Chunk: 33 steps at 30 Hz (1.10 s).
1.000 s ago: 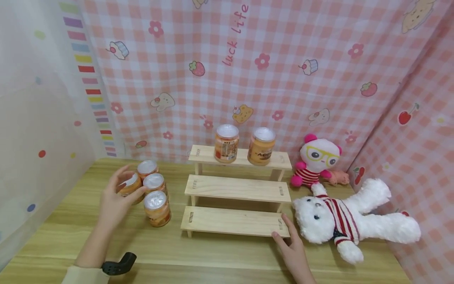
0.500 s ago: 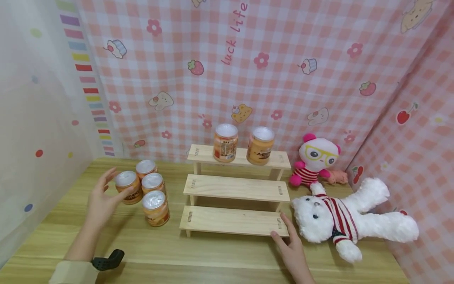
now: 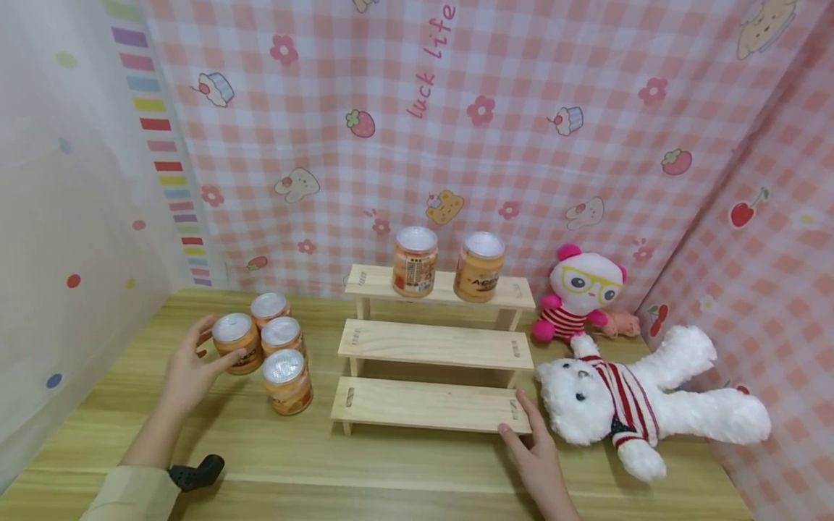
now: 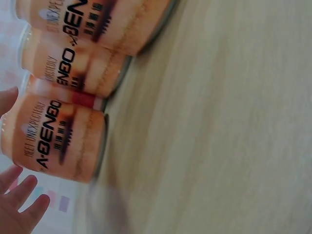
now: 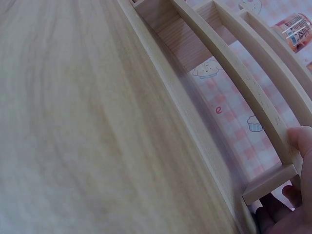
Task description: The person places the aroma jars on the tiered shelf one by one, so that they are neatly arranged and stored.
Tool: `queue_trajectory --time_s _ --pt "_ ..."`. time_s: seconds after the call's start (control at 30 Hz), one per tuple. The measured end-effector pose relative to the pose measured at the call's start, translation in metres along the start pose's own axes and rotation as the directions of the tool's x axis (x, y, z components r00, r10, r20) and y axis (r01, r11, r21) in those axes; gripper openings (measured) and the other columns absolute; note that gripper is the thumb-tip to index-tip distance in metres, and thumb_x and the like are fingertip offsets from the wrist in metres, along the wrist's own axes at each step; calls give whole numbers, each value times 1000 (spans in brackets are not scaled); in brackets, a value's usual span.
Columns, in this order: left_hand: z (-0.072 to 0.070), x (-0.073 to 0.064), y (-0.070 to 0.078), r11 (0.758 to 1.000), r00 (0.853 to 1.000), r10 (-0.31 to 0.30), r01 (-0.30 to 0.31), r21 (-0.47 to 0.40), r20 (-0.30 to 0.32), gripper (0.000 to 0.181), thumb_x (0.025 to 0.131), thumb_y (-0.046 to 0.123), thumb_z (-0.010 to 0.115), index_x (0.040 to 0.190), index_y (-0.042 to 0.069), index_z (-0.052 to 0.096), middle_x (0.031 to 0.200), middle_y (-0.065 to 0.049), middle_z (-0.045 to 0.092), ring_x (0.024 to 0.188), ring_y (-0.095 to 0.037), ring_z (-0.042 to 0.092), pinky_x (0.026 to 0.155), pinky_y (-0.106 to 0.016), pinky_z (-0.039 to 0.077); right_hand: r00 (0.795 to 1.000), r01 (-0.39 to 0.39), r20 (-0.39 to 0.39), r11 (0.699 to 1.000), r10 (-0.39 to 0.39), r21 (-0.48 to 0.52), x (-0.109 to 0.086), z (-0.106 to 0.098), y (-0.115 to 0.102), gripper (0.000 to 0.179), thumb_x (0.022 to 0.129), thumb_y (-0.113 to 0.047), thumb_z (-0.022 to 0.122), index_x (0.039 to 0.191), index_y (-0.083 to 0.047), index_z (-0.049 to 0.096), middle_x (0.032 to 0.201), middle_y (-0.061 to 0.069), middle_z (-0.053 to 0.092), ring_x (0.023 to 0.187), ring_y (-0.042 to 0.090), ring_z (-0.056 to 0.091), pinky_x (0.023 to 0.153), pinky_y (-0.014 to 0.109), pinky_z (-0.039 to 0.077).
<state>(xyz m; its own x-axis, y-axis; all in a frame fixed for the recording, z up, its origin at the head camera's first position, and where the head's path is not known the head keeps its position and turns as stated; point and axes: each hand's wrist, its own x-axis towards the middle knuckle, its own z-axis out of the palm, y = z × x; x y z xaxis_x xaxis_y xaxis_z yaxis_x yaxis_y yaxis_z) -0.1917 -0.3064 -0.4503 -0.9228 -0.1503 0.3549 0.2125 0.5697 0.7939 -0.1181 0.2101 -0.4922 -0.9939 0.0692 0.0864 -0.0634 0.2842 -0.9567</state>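
Observation:
My left hand (image 3: 189, 367) is spread about the leftmost orange jar (image 3: 236, 346), its thumb in front and fingers at the far left side. In the left wrist view the fingertips (image 4: 17, 171) lie right at that jar's side. Three more such jars with silvery lids stand close by, the nearest one (image 3: 287, 383) at the front. My right hand (image 3: 537, 459) grips the right end of the lowest board of a three-step wooden display shelf (image 3: 430, 405). The thumb (image 5: 300, 139) is on the board's front edge; other fingers curl behind its leg.
Two jars, one left (image 3: 415, 264) and one right (image 3: 480, 269), stand on the top step. Right of the shelf lie a white plush bear (image 3: 641, 401) and a seated pink panda toy (image 3: 583, 293). A pink checked curtain (image 3: 326, 145) hangs behind.
My left hand drew back left from over the leftmost jar, then came in slightly closer around it. The jars stay in place, and my right hand keeps its hold on the shelf.

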Motion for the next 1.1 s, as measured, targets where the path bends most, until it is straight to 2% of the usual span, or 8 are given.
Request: queue_trajectory --time_s 0.4,0.47,0.53,0.6,0.67,0.9,1.1 --pt "4 2 -15 997 998 -25 29 -69 65 83 85 14 74 147 -5 23 142 -33 31 121 -52 37 91 -66 36 1000 0 0 1000 0 0 0 1 1 67 94 -18 64 150 -8 30 154 15 24 140 28 14 111 51 17" --pt "5 2 -17 997 998 -25 30 -76 66 83 85 13 74 148 -4 23 141 -31 34 120 -51 38 93 -56 40 1000 0 0 1000 0 1 1 0 1 67 93 -19 64 150 -8 30 154 14 23 140 28 13 111 52 16" --pt "7 2 -20 996 998 -25 30 -89 64 82 85 12 74 148 -2 23 137 -31 36 118 -49 40 93 -38 45 1000 -2 1 1000 2 1 1 0 2 67 93 -19 64 150 -8 29 155 14 23 140 28 13 111 52 16" --pt "9 2 -23 994 998 -28 35 -102 65 83 85 9 74 149 -1 21 134 -30 38 118 -48 42 88 -21 44 1000 -4 1 1000 4 1 1 0 3 68 93 -19 64 150 -8 29 155 14 23 140 28 13 111 52 16" --pt "11 2 -23 992 998 -31 38 -118 59 83 85 7 73 149 0 20 132 -31 38 117 -48 43 80 -9 39 1000 -11 2 1000 11 1 0 0 -1 67 93 -17 64 150 -6 29 154 15 23 140 29 13 111 52 16" --pt "15 2 -20 986 999 -42 47 -158 33 80 85 2 71 148 -1 22 131 -32 37 116 -48 42 77 -6 40 1000 7 -11 1000 -7 -23 1 -1 3 67 93 -22 65 149 -6 31 153 16 25 140 30 15 110 54 17" --pt "14 2 -19 988 1000 -27 28 -150 11 78 83 -2 72 146 -2 25 131 -31 39 113 -44 43 79 -6 39 1000 0 -22 1000 -1 -23 1 1 3 67 92 -23 66 148 -7 33 153 13 27 139 28 16 110 52 18"
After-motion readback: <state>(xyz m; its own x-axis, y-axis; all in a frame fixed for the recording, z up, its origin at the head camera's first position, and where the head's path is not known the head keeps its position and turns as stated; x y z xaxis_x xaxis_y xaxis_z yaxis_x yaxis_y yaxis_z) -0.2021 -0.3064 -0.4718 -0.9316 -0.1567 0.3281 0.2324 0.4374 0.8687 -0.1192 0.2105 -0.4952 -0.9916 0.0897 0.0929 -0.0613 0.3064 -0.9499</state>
